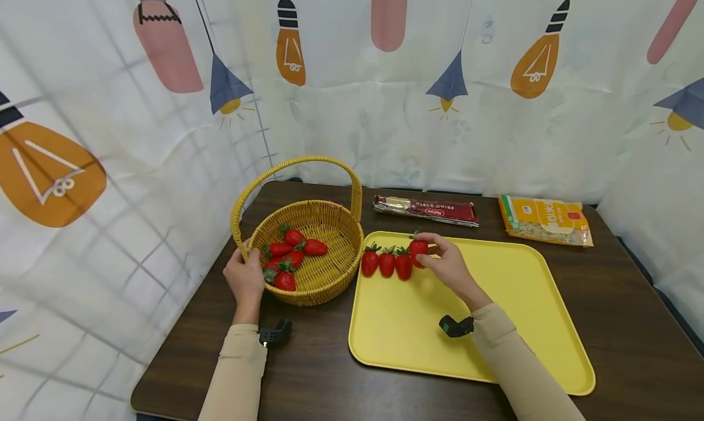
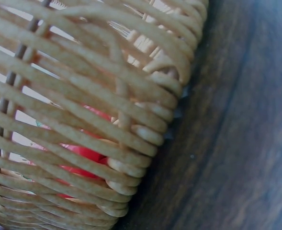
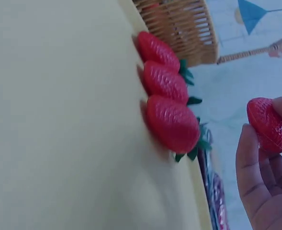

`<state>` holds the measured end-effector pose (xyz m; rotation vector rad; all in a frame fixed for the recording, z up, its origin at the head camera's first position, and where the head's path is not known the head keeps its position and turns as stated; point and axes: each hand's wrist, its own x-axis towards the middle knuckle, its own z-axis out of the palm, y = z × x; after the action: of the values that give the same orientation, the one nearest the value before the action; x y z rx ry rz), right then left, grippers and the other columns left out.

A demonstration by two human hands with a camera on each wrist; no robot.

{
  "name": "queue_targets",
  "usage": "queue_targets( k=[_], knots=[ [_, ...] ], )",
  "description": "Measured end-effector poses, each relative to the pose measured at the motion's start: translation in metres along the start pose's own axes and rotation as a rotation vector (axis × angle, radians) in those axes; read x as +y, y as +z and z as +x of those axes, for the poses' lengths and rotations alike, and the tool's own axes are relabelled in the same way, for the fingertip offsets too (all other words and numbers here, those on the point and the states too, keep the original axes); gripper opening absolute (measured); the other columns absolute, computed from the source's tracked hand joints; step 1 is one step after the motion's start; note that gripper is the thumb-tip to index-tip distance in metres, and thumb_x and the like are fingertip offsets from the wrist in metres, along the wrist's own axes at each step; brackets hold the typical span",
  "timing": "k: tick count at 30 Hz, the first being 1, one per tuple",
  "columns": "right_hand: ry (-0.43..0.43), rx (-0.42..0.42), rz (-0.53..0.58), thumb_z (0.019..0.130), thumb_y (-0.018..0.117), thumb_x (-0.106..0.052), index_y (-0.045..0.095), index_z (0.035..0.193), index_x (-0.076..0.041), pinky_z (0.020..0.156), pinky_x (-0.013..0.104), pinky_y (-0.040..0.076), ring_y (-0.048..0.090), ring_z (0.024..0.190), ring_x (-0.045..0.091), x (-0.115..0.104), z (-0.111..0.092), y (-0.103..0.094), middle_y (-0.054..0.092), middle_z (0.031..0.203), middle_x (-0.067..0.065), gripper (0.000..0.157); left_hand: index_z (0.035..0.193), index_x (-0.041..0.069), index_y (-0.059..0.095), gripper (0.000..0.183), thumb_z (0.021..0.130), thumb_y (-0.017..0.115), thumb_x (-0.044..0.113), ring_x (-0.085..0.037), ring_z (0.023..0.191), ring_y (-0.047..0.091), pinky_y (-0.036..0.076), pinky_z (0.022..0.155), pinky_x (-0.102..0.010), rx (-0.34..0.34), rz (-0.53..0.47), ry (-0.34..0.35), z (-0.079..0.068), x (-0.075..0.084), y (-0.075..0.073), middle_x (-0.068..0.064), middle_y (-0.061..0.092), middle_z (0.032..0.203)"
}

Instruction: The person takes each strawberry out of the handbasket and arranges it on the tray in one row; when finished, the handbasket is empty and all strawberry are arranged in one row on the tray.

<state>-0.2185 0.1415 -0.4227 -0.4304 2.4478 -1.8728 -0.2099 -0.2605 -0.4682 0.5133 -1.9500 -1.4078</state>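
Note:
My right hand (image 1: 450,267) pinches a strawberry (image 1: 418,252) over the far part of a yellow tray (image 1: 467,329). In the right wrist view this strawberry (image 3: 270,125) is held between thumb and fingers, apart from the tray surface. Just left of it, three strawberries (image 1: 387,263) lie in a row along the tray's far left corner, leaves pointing away from me. My left hand (image 1: 245,279) grips the woven basket (image 1: 330,289) at its left rim, by the foot of the handle. Several strawberries (image 1: 294,259) lie inside the basket, on its left side.
Behind the tray lies a dark red packet (image 1: 426,210). A yellow-orange food bag (image 1: 546,220) is at the back right of the dark wooden table (image 1: 313,372). A patterned curtain (image 1: 352,115) hangs behind. The basket's tall handle (image 1: 308,159) arches upward.

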Motion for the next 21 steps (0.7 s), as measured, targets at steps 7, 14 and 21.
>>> queue_targets(
  k=[7, 14, 21],
  knots=[
    [0.005, 0.071, -0.035, 0.091, 0.062, 0.002, 0.057, 0.128, 0.006, 0.073, 0.029, 0.054, 0.055, 0.101, 0.038, 0.020, -0.002, -0.015, 0.055, 0.126, 0.025, 0.038, 0.108, 0.001, 0.071, 0.025, 0.093, 0.054, 0.012, -0.010, 0.052, 0.034, 0.030, 0.051, -0.026, 0.007, -0.003, 0.011, 0.001, 0.002, 0.001, -0.004, 0.053, 0.073],
    [0.066, 0.079, 0.009, 0.091, 0.066, -0.005, 0.058, 0.131, 0.001, 0.072, 0.023, 0.053, 0.060, 0.089, 0.021, 0.060, 0.006, -0.020, 0.055, 0.126, 0.024, 0.041, 0.107, 0.001, 0.071, 0.025, 0.094, 0.053, 0.013, -0.010, 0.053, 0.035, 0.030, 0.052, -0.025, 0.014, 0.008, 0.009, 0.000, 0.002, -0.001, -0.004, 0.054, 0.075],
    [0.151, 0.093, 0.020, 0.091, 0.067, -0.007, 0.058, 0.132, -0.001, 0.071, 0.034, 0.057, 0.060, 0.086, 0.017, 0.067, 0.004, -0.019, 0.054, 0.126, 0.024, 0.042, 0.110, 0.002, 0.071, 0.027, 0.095, 0.053, 0.015, -0.010, 0.054, 0.035, 0.031, 0.052, -0.026, 0.000, 0.015, 0.010, -0.001, 0.002, -0.002, -0.006, 0.052, 0.073]
  ],
)
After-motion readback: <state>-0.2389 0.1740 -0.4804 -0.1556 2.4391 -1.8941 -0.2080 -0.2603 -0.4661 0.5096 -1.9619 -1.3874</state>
